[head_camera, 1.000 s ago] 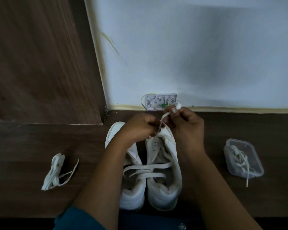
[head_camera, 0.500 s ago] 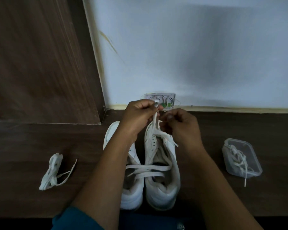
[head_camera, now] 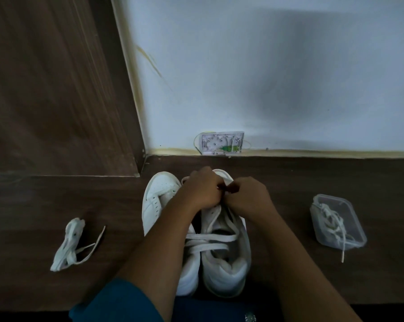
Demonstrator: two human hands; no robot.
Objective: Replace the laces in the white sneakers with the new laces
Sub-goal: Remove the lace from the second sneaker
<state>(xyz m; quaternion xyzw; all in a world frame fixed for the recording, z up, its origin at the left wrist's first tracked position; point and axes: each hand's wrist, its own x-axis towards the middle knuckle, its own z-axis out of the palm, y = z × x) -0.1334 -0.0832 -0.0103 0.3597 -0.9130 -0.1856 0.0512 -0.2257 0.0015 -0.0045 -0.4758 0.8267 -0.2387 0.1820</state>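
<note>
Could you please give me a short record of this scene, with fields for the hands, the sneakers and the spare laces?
Left hand: fingers curled on the lace over the right sneaker's toe end
Right hand: the same, meeting the left hand
Left sneaker: alongside, visible eyelets bare
Lace: loose strands across both sneakers
Lace bundle: on the floor, left
Container: clear, right, laces inside, one end hanging out

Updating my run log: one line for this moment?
stage: lacing | left hand, right hand: fingers curled on lace at toe end of right sneaker
</note>
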